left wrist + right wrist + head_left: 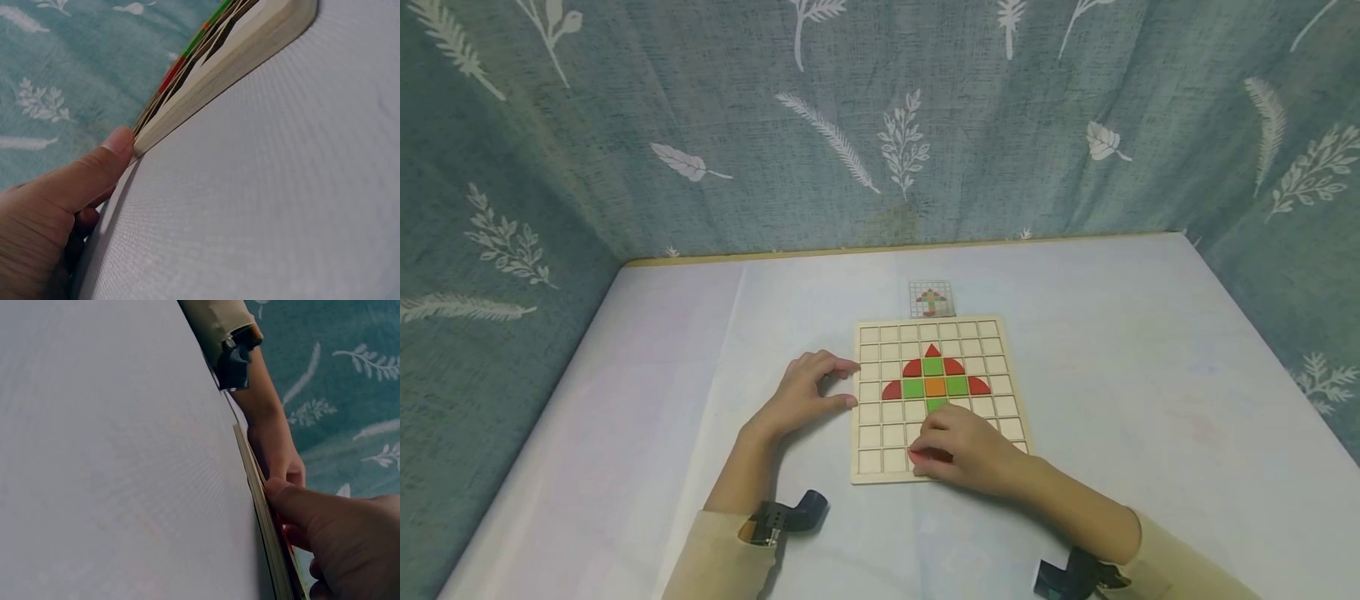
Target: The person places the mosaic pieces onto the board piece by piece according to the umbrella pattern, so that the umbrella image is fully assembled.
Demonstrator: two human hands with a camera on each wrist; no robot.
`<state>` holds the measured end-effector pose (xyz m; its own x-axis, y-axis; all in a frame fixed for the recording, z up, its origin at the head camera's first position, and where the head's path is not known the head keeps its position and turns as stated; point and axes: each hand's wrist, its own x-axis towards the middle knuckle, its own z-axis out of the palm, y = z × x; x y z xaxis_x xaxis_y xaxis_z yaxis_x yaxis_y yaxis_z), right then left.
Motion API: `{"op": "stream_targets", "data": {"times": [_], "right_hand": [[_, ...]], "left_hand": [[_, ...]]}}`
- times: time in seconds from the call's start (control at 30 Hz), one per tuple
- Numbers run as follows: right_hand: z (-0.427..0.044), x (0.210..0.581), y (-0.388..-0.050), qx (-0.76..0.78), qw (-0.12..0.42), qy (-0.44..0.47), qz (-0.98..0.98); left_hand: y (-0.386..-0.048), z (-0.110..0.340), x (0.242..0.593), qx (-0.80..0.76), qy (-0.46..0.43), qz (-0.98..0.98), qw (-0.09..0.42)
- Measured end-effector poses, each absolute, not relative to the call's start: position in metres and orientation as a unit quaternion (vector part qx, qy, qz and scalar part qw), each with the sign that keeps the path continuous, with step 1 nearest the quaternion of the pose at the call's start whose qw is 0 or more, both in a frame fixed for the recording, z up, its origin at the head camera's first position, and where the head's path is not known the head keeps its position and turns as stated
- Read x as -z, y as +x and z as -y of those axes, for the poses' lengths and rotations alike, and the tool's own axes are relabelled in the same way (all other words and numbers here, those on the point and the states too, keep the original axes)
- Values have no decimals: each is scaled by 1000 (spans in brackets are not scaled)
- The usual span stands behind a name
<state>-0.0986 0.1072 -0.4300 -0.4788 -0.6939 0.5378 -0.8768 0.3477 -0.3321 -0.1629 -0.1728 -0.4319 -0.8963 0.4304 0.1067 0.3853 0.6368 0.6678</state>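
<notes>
A wooden grid board lies flat in the head view, with red, green and orange flat pieces in its cells. An orange square sits amid green squares, with red quarter-round pieces at the sides and a red triangle on top. My left hand rests at the board's left edge, thumb and fingers spread; its thumb touches the rim in the left wrist view. Over the lower cells, my right hand pinches a red piece, mostly hidden by the fingers.
A small pattern card with a similar coloured design lies just behind the board. The white tabletop extends on both sides. Patterned blue-green curtains enclose its back and sides. Each wrist carries a dark camera.
</notes>
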Motion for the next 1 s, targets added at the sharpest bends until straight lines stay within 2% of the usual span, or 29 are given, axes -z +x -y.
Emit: {"op": "stream_targets", "data": {"times": [0.3,0.67,0.8,1.0], "right_hand": [[-103,429,-97,-286,192,477,808],[-99,429,-91,-332,153,440,820],[-100,428,-90,-367,140,407,825],[-105,421,-94,-368,124,364,846]], "left_hand": [[-161,175,432,-364,220,-904,35],[-157,178,432,-365,216,-905,26],[-156,179,429,-377,213,-900,47],[-153,179,419,-397,182,-893,111]]}}
